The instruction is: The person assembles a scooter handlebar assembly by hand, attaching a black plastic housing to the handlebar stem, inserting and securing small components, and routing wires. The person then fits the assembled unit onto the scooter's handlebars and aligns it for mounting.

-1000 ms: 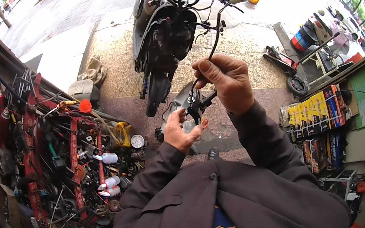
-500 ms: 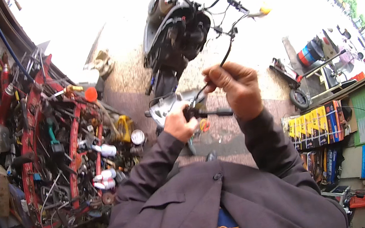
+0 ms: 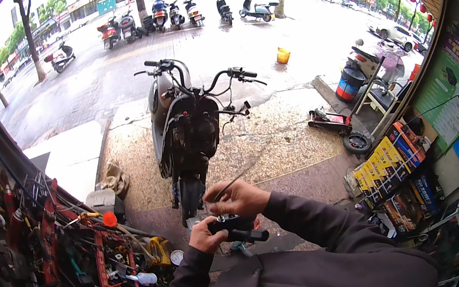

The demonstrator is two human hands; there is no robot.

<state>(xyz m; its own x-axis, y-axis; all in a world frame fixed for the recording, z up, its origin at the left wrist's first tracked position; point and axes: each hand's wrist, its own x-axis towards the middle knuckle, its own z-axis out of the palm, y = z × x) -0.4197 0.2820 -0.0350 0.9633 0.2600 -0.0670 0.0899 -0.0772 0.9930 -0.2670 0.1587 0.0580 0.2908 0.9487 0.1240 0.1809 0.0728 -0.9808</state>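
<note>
Black handle part (image 3: 235, 222) looking light, stiff; tube (image 3: 250, 235) prob offering best hold; left hand (image 3: 203, 236) gripping it; right hand (image 3: 242, 197) pinching thin cable (image 3: 242, 173)

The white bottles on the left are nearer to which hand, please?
Left: the left hand is right of the white bottles; the right hand is farther right and forward.

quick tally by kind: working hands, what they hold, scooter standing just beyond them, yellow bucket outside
Hands, left hand and right hand: 2
Black part: 1
Thin cable: 1
Scooter: 1
Yellow bucket: 1
Total: 6
</note>
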